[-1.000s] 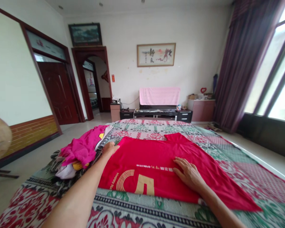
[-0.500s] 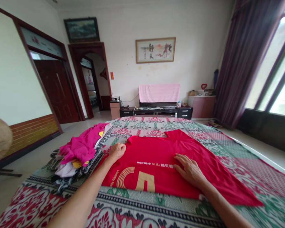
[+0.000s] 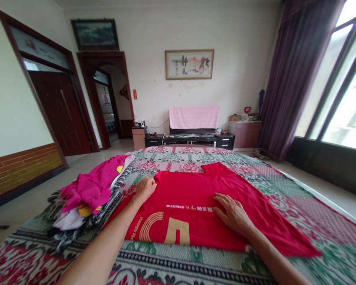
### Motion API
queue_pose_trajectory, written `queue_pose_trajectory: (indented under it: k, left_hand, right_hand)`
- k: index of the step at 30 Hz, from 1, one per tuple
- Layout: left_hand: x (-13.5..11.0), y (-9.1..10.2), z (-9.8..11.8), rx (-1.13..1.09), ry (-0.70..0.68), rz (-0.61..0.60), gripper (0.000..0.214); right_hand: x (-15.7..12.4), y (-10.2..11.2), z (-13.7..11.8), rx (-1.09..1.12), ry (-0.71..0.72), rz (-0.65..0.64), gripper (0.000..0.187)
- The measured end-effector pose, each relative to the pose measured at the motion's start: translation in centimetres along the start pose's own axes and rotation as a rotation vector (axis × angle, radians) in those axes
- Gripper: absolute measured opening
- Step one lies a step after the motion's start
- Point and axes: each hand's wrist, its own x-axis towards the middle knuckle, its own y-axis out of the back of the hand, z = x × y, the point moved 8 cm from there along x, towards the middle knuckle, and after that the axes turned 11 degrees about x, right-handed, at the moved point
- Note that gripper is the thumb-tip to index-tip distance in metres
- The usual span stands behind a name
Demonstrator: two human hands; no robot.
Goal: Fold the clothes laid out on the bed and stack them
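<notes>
A red T-shirt (image 3: 192,194) with gold print lies spread flat on the patterned bedspread (image 3: 195,156). My left hand (image 3: 144,187) is closed on the shirt's far left edge, fingers curled into the cloth. My right hand (image 3: 233,213) lies flat on the middle of the shirt with fingers stretched out, pressing it down. One sleeve reaches out to the right, near the bed's front corner.
A heap of clothes (image 3: 86,192), magenta on top with white and dark pieces under it, sits on the bed's left side. Beyond the bed stand a low dark cabinet (image 3: 190,139) with a pink towel, a doorway at left, curtains and windows at right.
My left hand has slid along the shirt's left edge toward me and closed on the cloth. The right hand has stayed flat on the shirt. My head has turned slightly.
</notes>
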Motion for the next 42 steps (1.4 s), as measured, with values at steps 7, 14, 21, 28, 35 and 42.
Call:
queue_pose_trajectory:
  k: [7, 14, 21, 28, 35, 42]
  left_hand:
    - [1.6, -0.1, -3.7, -0.166, 0.166, 0.056, 0.032]
    - [1.9, -0.8, -4.5, -0.308, 0.082, 0.011, 0.039]
    - [1.8, 0.7, -3.0, -0.174, -0.045, 0.166, 0.052]
    - [0.1, 0.1, -4.9, 0.182, 0.184, 0.064, 0.063]
    - [-0.1, -0.7, -1.7, 0.178, -0.034, -0.013, 0.047]
    - [-0.7, -3.0, 0.8, 0.112, -0.122, -0.19, 0.063]
  right_hand:
    - [0.0, 0.1, 0.0, -0.017, -0.019, -0.001, 0.048]
    - [0.1, 0.1, 0.0, -0.027, 0.005, 0.003, 0.048]
    - [0.1, 0.1, -0.1, -0.022, 0.016, 0.005, 0.047]
    - [0.1, 0.0, 0.0, -0.007, 0.022, 0.003, 0.046]
    - [0.2, 0.0, 0.0, -0.028, 0.022, -0.005, 0.047]
    - [0.2, -0.1, 0.2, -0.031, 0.013, -0.008, 0.049]
